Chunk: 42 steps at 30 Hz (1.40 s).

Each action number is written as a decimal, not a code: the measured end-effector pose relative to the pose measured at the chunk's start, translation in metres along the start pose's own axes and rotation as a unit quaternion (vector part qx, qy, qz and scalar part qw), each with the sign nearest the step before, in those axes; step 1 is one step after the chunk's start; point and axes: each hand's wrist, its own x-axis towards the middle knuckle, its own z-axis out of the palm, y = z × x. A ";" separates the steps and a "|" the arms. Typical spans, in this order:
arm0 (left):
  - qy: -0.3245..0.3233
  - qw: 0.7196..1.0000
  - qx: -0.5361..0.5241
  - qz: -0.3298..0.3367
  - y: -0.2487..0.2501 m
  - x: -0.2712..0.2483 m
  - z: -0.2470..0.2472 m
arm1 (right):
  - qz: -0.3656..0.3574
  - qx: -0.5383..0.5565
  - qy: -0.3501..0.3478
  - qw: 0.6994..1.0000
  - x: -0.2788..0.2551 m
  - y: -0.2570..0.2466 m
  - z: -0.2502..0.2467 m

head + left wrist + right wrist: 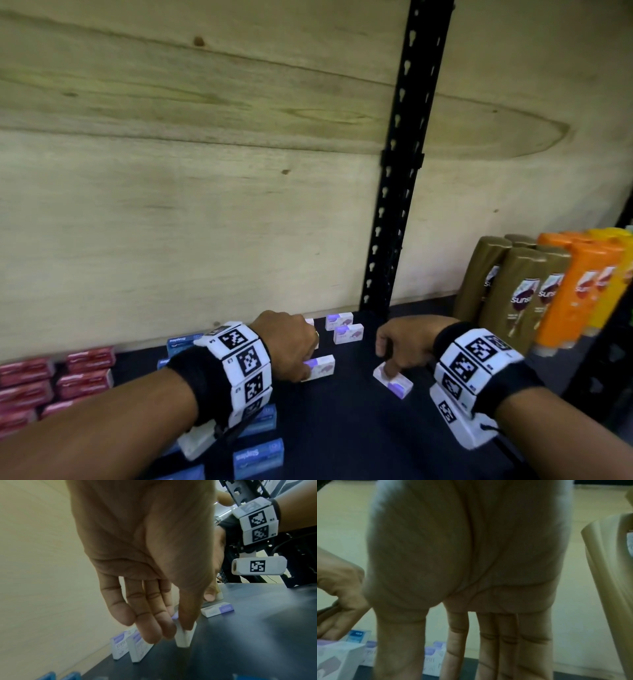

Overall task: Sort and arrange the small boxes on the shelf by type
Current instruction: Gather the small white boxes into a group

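My left hand [301, 365] pinches a white-and-purple staple box [322, 367] between thumb and fingers [154, 626]; in the left wrist view this box [184, 638] stands on its end on the dark shelf [342, 431]. My right hand [385, 365] touches the top of another white-and-purple box [395, 382] that lies flat. Its fingers [498, 642] point straight down. Two more white-and-purple boxes [339, 320] [348, 333] stand side by side by the back wall.
Blue staple boxes [258, 457] stand under and in front of my left forearm. Red boxes [85, 359] fill the far left. Gold shampoo bottles [513, 294] and orange ones [575, 294] stand at the right. A black upright post [397, 205] rises behind.
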 end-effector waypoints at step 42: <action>-0.003 1.000 -0.018 -0.017 -0.010 0.022 0.006 | -0.055 0.060 0.042 0.996 0.031 0.008 -0.003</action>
